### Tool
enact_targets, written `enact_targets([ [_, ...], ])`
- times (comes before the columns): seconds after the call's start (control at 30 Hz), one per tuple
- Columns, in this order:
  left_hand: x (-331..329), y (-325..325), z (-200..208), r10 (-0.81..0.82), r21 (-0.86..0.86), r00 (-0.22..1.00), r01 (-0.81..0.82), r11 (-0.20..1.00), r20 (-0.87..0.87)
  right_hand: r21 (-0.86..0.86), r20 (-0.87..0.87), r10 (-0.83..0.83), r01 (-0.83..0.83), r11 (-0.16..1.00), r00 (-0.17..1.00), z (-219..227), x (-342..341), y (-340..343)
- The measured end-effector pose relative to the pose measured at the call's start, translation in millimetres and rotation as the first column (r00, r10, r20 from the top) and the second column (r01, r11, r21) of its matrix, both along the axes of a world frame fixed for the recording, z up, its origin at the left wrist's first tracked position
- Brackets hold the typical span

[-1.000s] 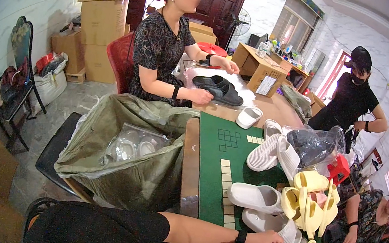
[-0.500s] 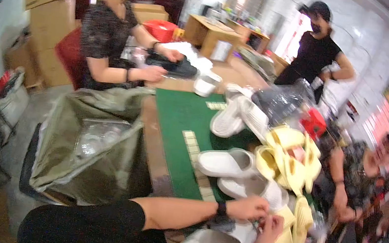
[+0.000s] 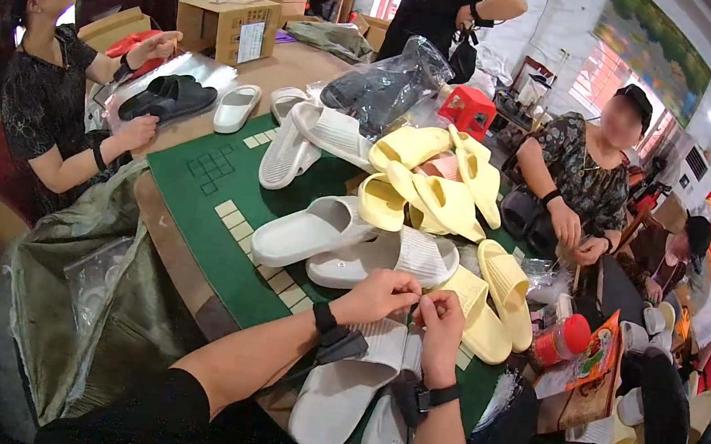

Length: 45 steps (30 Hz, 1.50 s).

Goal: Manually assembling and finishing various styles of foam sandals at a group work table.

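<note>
Slippers (image 3: 329,409) in smooth white material, 2 in number, with rounded heels and ribbing on the leftmost strap, lie just below the left hand (image 3: 377,296) and right hand (image 3: 443,323), each with thumb and fingers drawn together, any item between them too small to tell, near open-backed yellow slippers (image 3: 485,333).

2 pale grey slippers (image 3: 334,405) lie below your left hand (image 3: 381,297) and right hand (image 3: 442,327), footbeds up, heels toward you. The left slipper shows its ribbed strap (image 3: 377,339); the right is partly hidden.
</note>
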State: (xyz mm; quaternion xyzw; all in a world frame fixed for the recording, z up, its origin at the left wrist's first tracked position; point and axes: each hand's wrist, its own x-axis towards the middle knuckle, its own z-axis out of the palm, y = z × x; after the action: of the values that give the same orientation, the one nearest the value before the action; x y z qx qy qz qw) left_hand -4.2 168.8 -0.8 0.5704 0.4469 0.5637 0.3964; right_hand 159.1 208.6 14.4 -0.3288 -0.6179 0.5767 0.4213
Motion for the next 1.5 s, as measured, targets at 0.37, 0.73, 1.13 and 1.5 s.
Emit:
enact_targets([
  [0.37, -3.8, -1.4, 2.1, -0.023, -0.047, 1.000, 0.023, 0.999, 0.002, 0.004, -0.056, -0.021, 0.022, 1.000, 0.998, -5.2, -5.5, 3.1],
  [0.73, -2.1, 0.6, -0.7, -0.001, -0.030, 0.999, 0.002, 1.000, 0.037, 0.017, -0.020, -0.047, 0.047, 0.999, 0.999, -5.5, -3.9, 3.4],
  [1.13, -3.0, 0.3, 1.1, 0.006, -0.010, 0.999, -0.005, 1.000, 0.048, -0.011, -0.009, 0.038, -0.039, 0.999, 0.999, 1.4, -4.8, 0.1],
  [1.5, -1.4, 3.4, 0.8, -0.038, -0.032, 0.999, 0.039, 0.999, 0.030, -0.015, -0.040, 0.010, -0.010, 1.000, 0.999, -7.3, -3.6, 6.4],
])
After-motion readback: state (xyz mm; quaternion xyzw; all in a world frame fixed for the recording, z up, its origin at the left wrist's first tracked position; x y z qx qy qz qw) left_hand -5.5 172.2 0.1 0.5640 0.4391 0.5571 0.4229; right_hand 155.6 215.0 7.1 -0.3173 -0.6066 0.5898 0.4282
